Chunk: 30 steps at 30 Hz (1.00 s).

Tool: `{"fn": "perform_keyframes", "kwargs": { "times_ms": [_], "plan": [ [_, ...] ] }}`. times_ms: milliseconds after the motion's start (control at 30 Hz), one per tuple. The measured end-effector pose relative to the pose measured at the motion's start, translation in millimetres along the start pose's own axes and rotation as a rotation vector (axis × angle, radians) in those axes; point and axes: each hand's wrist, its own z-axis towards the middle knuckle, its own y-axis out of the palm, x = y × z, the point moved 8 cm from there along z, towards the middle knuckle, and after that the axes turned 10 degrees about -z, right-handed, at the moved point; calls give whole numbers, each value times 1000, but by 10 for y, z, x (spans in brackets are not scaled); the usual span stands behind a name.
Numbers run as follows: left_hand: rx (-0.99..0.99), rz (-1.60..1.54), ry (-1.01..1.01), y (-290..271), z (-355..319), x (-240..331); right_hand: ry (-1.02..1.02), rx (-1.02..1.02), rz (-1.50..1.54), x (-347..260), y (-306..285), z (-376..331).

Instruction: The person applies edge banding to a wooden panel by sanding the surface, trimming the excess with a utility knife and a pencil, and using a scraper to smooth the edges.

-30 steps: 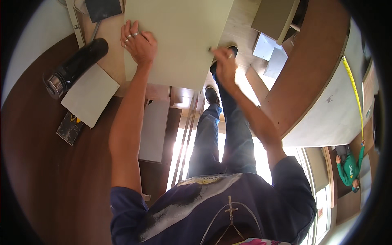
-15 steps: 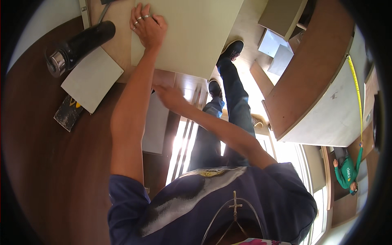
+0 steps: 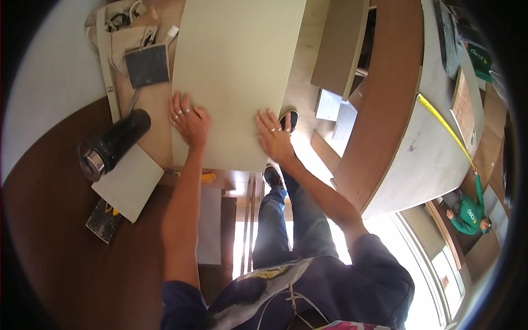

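1. Board [image 3: 236, 71]: pale panel, under both hands and running on ahead of them; far end cut off by top of view.
2. Long axis points away from the body; near edge is just on the body side of the hands.
3. Left hand [image 3: 190, 124]: on the board's left edge, fingers loosely bent, grasping nothing visible. Can't tell if fingertips hook over.
4. Right hand [image 3: 276, 140]: at right edge, fingers spread, not clenched, no item seen in it. Nearer than the left to the near edge, close to the near right corner.
5. Left side: bottle [image 3: 118, 146] near left forearm, partly over white piece [image 3: 129, 181]; dark square [image 3: 147, 66] and bag [image 3: 126, 38] farther ahead.
6. Right side: shoe [image 3: 289, 122] just beside right hand; brown curved panel [image 3: 393, 110] well apart.
7. Far right: co-worker [image 3: 468, 217] at yellow tape [image 3: 445, 124].
8. Nothing visible on the board's top except hands; bottle crowds the left side most.
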Motion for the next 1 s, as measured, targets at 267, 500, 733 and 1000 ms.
{"fn": "perform_keyframes", "kwargs": {
  "times_ms": [267,500,733,1000],
  "plan": [
    [-45,-17,-32,29,77,-2,133,315,-128,1254,-614,1805],
    [-61,-19,-49,42,91,0,347,476,-60,2048,-1012,2806],
    [-70,10,-63,-31,87,-90,679,446,466,2803,-828,3157],
    [-85,17,-55,6,80,-102,731,585,964,2910,-723,3171]
  ]
}}
